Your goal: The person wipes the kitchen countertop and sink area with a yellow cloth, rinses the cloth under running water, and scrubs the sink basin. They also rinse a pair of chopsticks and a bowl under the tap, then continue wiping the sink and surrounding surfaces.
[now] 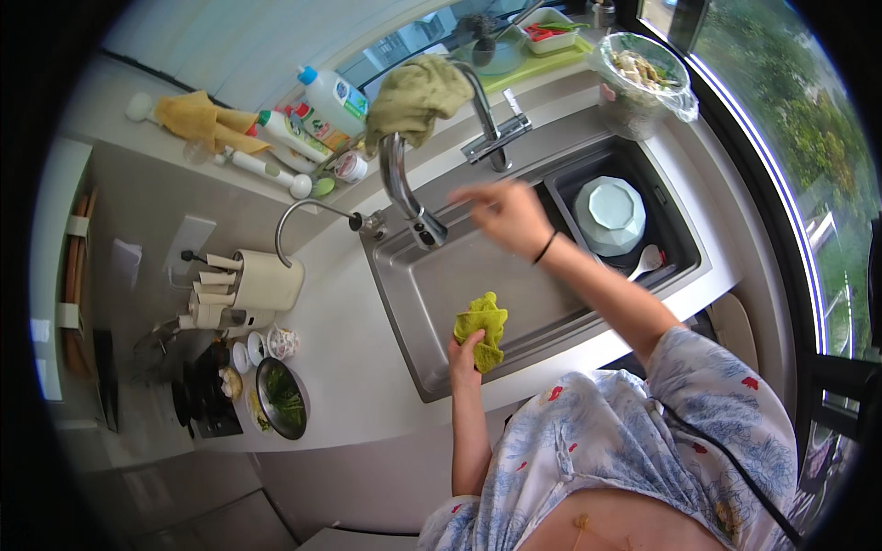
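Observation:
Low over the near part of the stainless steel sink (pixel 434 303), my left hand (pixel 466 355) grips a crumpled yellow-green cloth (pixel 486 324). My right hand (pixel 506 215) is above the sink, blurred, with the index finger stretched out toward the faucet and nothing visible in it. It appears apart from the faucet's spray head (pixel 427 231), which points down into the basin. An olive-green towel (pixel 420 93) hangs over the arched chrome faucet (pixel 400 175). Behind my right hand stands the faucet's base with its lever (pixel 511 103).
A dark basin at the right holds an upturned pale-green bowl (pixel 611 213) and a white spoon (pixel 648 262). A lined bin of scraps (pixel 637 76) stands behind. Bottles (pixel 337 100) line the ledge. Left are a knife block (pixel 269 279), a thin curved tap (pixel 286 220) and a bowl of greens (pixel 282 399).

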`<state>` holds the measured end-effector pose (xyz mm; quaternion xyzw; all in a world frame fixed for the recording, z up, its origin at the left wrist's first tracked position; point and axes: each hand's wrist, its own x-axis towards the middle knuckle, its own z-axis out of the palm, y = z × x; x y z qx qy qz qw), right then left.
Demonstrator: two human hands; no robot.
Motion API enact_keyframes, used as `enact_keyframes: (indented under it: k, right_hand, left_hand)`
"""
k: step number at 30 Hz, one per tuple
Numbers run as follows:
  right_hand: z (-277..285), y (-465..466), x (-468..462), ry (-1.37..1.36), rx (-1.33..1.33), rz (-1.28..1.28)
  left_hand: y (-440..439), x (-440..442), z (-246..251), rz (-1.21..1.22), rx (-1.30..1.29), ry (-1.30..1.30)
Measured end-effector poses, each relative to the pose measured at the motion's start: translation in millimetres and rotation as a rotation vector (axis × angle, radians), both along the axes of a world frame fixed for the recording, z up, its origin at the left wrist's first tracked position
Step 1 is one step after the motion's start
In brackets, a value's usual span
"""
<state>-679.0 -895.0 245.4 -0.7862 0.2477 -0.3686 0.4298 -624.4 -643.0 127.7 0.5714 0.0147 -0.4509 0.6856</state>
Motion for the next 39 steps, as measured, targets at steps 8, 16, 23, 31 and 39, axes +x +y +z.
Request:
enact_keyframes:
  k: [8,16,23,31,39]
  right_hand:
    - [-72.8,-225.6,10.7,0.403,-0.111,-0.405]
    - [-113.8,-11.4,-37.7,0.527,0.859,0.48]
    - [-125.1,68.8,-57.6,0.172,0.938,0.237]
    - [-91.7,140.0,-25.2,-0.106,1.443,0.625]
    - [-70.5,191.8,18.6,0.152,0.172,0.454]
  left_hand:
    - [26.9,-15.2,-8.9,0.072,0.08,-0.019]
    - [-11.2,-12.8,5.1,-0.038,-0.094,0.107]
    - [-13.5,-7.2,25.6,-0.44,0.592,-1.03]
    - [6.1,-0.5,21.2,0.061,-0.411,0.189]
    - [59.3,57.9,43.1,0.418,-0.163,-0.329]
